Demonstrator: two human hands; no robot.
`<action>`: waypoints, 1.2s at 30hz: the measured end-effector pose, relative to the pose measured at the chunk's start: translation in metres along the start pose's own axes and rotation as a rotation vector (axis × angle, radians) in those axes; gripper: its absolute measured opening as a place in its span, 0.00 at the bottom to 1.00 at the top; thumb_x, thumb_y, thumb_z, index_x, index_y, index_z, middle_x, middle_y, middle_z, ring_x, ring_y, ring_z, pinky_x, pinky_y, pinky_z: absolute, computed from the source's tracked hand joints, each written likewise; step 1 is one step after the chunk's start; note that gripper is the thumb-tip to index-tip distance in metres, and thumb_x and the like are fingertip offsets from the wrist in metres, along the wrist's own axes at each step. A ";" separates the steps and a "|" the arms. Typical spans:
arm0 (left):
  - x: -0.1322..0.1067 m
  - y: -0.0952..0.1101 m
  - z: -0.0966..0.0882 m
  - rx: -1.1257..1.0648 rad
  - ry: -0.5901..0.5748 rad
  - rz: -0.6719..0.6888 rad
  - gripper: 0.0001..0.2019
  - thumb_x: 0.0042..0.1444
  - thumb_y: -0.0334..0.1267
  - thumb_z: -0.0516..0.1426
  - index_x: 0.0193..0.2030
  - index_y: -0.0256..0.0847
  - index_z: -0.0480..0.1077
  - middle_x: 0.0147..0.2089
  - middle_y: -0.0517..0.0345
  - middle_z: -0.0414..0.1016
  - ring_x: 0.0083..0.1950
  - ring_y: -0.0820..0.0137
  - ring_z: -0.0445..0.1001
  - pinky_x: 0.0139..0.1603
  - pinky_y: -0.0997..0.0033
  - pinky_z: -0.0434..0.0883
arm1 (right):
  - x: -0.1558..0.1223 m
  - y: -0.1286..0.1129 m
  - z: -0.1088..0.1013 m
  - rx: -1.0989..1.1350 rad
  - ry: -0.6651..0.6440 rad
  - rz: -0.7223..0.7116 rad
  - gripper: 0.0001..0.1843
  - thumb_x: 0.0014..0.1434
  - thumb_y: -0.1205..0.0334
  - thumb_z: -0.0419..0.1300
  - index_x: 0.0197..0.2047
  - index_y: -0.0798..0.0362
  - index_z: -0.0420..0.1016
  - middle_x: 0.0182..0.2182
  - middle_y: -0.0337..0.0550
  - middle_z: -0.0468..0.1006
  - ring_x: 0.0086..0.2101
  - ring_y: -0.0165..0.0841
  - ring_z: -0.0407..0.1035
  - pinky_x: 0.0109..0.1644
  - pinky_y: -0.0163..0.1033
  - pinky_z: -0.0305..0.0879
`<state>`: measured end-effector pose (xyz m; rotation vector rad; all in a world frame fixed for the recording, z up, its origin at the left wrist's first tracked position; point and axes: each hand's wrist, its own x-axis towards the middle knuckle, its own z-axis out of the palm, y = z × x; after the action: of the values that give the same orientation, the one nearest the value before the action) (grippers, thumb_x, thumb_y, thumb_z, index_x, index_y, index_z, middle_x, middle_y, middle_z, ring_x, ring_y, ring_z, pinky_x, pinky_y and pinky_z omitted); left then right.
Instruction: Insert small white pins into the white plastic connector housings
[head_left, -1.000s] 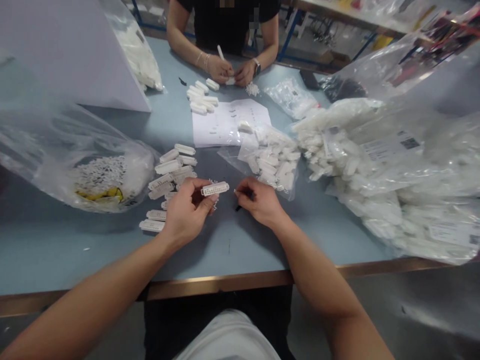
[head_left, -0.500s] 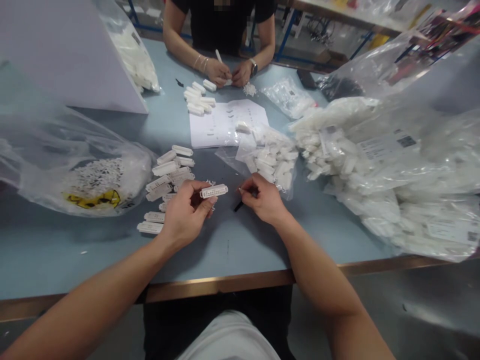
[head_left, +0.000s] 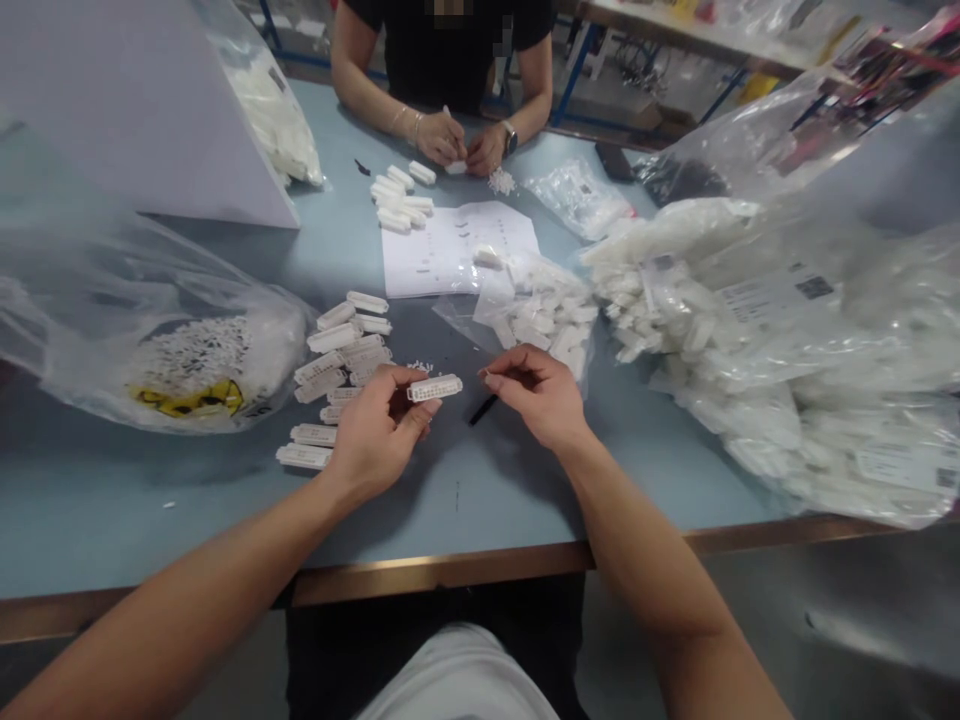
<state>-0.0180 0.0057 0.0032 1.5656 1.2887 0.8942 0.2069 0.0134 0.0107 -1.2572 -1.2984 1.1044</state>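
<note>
My left hand (head_left: 379,430) pinches a white plastic connector housing (head_left: 435,388) between thumb and fingers, its face with rows of small holes turned up. To its right, clear of the housing, my right hand (head_left: 538,398) has thumb and forefinger pressed together. Whatever is between those fingertips is too small to make out. Under the right hand a slim black stick-like tool (head_left: 482,410) lies on the table. Several similar white housings (head_left: 321,370) are spread left of my left hand, partly hidden by it. Tiny white pieces (head_left: 420,367) lie just behind the held housing.
A clear bag of small white parts (head_left: 195,345) is at left. An open bag of housings (head_left: 547,315) and large filled bags (head_left: 810,330) stand to the right. Beyond a paper sheet (head_left: 420,255), a co-worker's hands (head_left: 442,138) handle a white piece near more housings (head_left: 401,200).
My left hand and the housing have shifted slightly right. My right hand has turned a little, its fingers less curled, with the fingertips still pinched beside the housing. The co-worker's hands moved slightly.
</note>
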 end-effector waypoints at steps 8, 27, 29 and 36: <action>0.000 -0.003 0.001 0.007 -0.008 0.010 0.16 0.61 0.48 0.60 0.49 0.42 0.66 0.30 0.63 0.73 0.27 0.68 0.75 0.31 0.65 0.72 | -0.003 0.000 0.005 0.049 0.044 -0.029 0.09 0.53 0.58 0.71 0.39 0.46 0.80 0.33 0.36 0.82 0.35 0.32 0.76 0.43 0.40 0.74; -0.003 0.008 0.001 0.191 -0.044 0.039 0.17 0.61 0.51 0.58 0.48 0.41 0.72 0.37 0.55 0.79 0.36 0.64 0.76 0.36 0.65 0.70 | -0.017 0.002 0.026 -0.091 -0.018 -0.199 0.02 0.55 0.62 0.72 0.34 0.46 0.84 0.36 0.38 0.76 0.33 0.28 0.70 0.35 0.36 0.66; -0.004 0.011 0.001 0.209 -0.051 0.050 0.17 0.62 0.52 0.58 0.48 0.40 0.72 0.37 0.55 0.79 0.36 0.65 0.76 0.36 0.65 0.70 | -0.017 0.002 0.026 -0.094 -0.014 -0.192 0.03 0.54 0.63 0.72 0.33 0.45 0.85 0.36 0.38 0.75 0.32 0.28 0.69 0.35 0.36 0.66; -0.006 0.013 0.000 0.293 -0.042 0.130 0.14 0.63 0.48 0.57 0.46 0.40 0.73 0.36 0.57 0.79 0.37 0.65 0.77 0.37 0.66 0.70 | -0.014 -0.001 0.023 -0.080 -0.075 -0.127 0.03 0.52 0.62 0.72 0.32 0.47 0.83 0.36 0.39 0.74 0.33 0.29 0.69 0.38 0.37 0.67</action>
<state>-0.0149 -0.0008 0.0154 1.9044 1.3457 0.7727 0.1837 -0.0005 0.0089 -1.1839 -1.4707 1.0269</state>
